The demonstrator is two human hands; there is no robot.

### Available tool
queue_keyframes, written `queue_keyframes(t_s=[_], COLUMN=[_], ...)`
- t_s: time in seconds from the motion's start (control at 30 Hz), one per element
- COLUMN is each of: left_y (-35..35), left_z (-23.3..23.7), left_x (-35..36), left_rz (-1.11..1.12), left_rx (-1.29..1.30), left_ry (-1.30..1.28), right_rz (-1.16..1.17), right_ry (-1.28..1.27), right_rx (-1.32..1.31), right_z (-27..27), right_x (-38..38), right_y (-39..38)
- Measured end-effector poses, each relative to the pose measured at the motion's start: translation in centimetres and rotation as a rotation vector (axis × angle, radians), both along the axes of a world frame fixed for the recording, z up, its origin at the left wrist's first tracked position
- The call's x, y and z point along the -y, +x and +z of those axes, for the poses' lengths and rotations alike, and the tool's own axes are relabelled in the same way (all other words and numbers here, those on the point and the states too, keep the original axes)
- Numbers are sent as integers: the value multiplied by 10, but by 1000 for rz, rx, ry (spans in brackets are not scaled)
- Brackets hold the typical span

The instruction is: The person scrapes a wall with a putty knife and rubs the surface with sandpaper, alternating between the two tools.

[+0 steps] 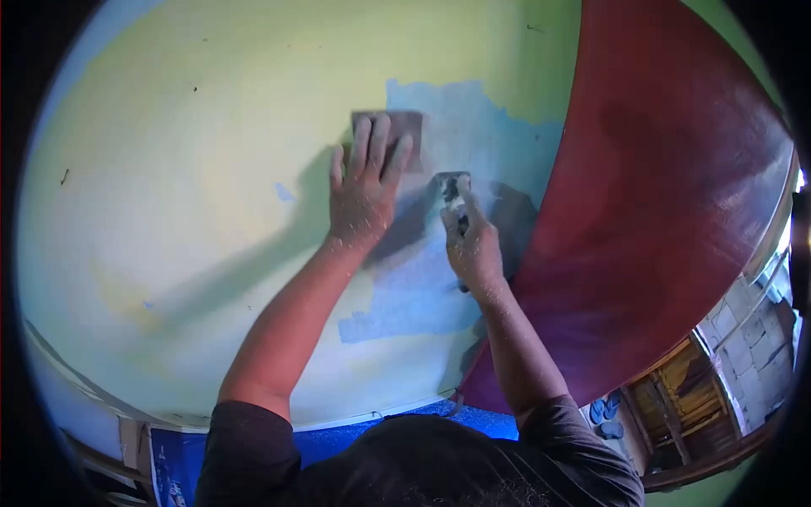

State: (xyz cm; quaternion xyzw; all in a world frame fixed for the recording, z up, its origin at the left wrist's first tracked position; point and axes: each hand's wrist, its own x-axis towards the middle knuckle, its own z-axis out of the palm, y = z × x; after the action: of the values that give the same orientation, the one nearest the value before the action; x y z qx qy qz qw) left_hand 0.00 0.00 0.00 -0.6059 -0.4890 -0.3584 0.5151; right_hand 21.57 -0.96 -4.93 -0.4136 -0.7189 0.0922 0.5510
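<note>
Scraper-like tool (454,188), mid-frame in the curled right hand (475,253), and brown sheet (413,125), upper centre beneath the loosely spread left hand (363,194), face the blue-patched wall (245,144), seemingly for surface smoothing, the next stroke calling for even pressure.

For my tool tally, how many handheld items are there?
2: a flat brown squarish sheet under the left grip, and a smeared dark scraper-like tool in the right grip. Others may be hidden.
</note>
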Motion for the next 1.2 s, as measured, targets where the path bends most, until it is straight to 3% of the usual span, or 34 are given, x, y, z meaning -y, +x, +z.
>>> queue_keyframes(t_s=[0.1,0.17,0.2,0.23,0.3,0.43,0.5,0.53,0.63,0.67,1.2], left_y=[-18,-24,-11,4,-49,-57,-5,6,12,-20,-46], left_z=[31,26,44,10,-27,-46,-68,-72,-74,-62,-62], left_x=[11,15,-14,-15,37,41,19,13,12,25,22], left_rz=[-14,-53,-56,-45,-17,43,-11,-7,-29,-25,-55], left_rx=[-3,33,-5,48,-21,-27,65,80,97,61,38], left_ry=[42,32,161,117,-80,-74,0,14,29,44,66], right_rz=[-21,-4,-31,-18,7,36,18,72,24,26,-16], right_ry=[122,82,243,162,-103,3,182,26,81,84,-3], right_rx=[-13,-9,-42,0,-92,-112,-53,-78,-65,-91,-71], right_z=[-8,14,37,27,5,4,11,34,43,48,73], right_x=[-2,6,-32,-26,37,31,-1,8,-3,12,27], right_y=[-22,-27,-18,0,-52,-64,-20,-11,-19,-48,-76])
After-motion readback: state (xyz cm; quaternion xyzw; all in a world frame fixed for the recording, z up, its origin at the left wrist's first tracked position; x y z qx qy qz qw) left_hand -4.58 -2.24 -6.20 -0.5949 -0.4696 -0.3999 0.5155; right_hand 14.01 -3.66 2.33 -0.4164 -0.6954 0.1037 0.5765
